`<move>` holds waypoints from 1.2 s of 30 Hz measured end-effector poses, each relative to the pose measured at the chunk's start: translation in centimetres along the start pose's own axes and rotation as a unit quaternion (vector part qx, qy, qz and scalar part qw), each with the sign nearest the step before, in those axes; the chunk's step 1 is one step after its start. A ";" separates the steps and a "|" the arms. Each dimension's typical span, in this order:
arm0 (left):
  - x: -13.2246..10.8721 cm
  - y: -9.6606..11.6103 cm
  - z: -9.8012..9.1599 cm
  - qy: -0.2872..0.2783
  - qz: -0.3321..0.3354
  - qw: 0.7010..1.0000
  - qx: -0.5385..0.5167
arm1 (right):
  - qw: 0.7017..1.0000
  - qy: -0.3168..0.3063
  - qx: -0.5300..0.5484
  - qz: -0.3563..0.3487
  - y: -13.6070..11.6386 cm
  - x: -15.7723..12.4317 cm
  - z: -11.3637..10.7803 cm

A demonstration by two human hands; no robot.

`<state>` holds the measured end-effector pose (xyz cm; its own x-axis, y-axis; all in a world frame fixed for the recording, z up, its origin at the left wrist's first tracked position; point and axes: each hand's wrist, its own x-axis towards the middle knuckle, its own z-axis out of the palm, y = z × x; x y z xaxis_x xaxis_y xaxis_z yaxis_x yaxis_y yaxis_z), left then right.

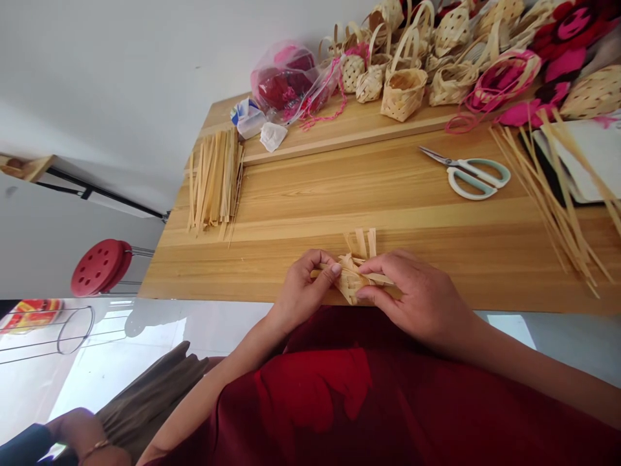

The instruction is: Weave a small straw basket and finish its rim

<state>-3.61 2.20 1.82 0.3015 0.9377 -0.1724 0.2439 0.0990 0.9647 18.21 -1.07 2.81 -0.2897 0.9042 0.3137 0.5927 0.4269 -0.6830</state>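
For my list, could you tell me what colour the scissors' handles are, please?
The handles are pale mint green, clearest in the head view.

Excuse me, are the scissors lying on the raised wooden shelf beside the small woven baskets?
No, the scissors lie on the lower tabletop below the raised shelf holding the woven baskets.

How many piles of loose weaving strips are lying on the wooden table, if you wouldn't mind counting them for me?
2: a tidy pile of strips at the left end of the table, and a splayed pile at the right end, partly running out of view.
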 end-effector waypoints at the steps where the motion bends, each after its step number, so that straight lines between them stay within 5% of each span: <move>1: 0.0 0.1 0.0 0.006 0.007 1.000 0.012 | 1.000 -0.003 -0.002 0.002 0.0 0.0 0.0; 20: -0.9 0.1 1.5 0.039 0.053 0.996 0.068 | 0.996 -0.006 0.051 0.070 -0.3 -0.7 -0.1; 29: -0.6 0.7 2.1 0.032 0.016 0.996 -0.087 | 0.992 0.078 0.046 0.091 -0.1 -0.6 0.8; 36: -0.3 0.3 2.0 0.075 0.060 0.994 -0.046 | 0.977 0.020 0.152 0.148 0.8 -0.4 0.6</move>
<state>-1.78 1.29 1.79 0.1805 0.9831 -0.0305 0.1267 0.0075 0.9919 18.35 -1.10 1.78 -0.1059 0.9899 0.0941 0.3936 0.1286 -0.9102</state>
